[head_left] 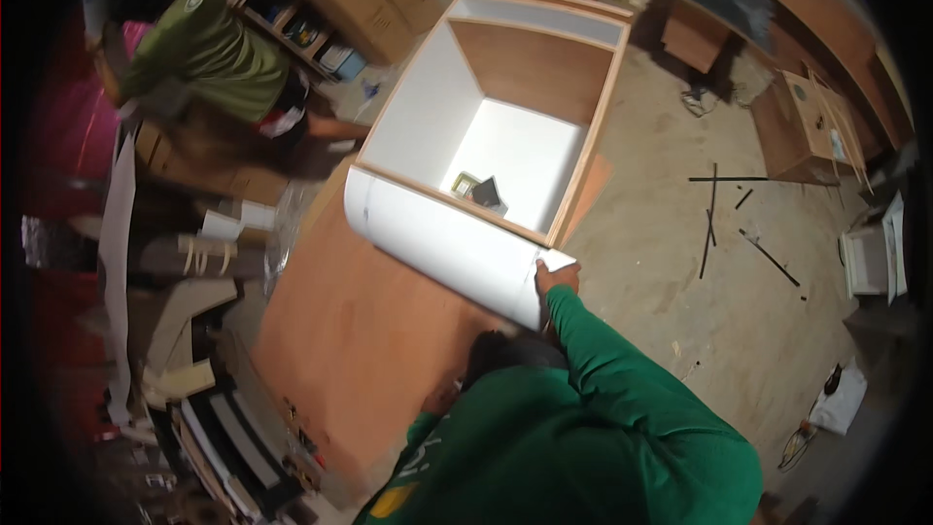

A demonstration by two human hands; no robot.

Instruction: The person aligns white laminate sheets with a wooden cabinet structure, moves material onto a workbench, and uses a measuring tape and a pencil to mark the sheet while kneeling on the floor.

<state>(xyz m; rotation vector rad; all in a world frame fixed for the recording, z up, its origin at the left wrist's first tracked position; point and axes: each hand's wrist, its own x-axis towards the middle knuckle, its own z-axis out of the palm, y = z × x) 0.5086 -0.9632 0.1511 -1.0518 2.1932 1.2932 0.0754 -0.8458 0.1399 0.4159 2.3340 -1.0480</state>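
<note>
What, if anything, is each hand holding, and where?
The right hand grips the curled white sheet by its right end; for the left hand, it cannot be told.

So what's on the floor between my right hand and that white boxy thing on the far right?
Several thin black strips lie scattered on the floor between your right hand and the white boxy thing, as the head view shows.

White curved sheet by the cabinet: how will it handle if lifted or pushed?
The white sheet likely flexes: it bows in a smooth curve. It's probably light for its size, judging by the thin-looking edge at the right hand. Its rounded side might roll if pushed.
</note>
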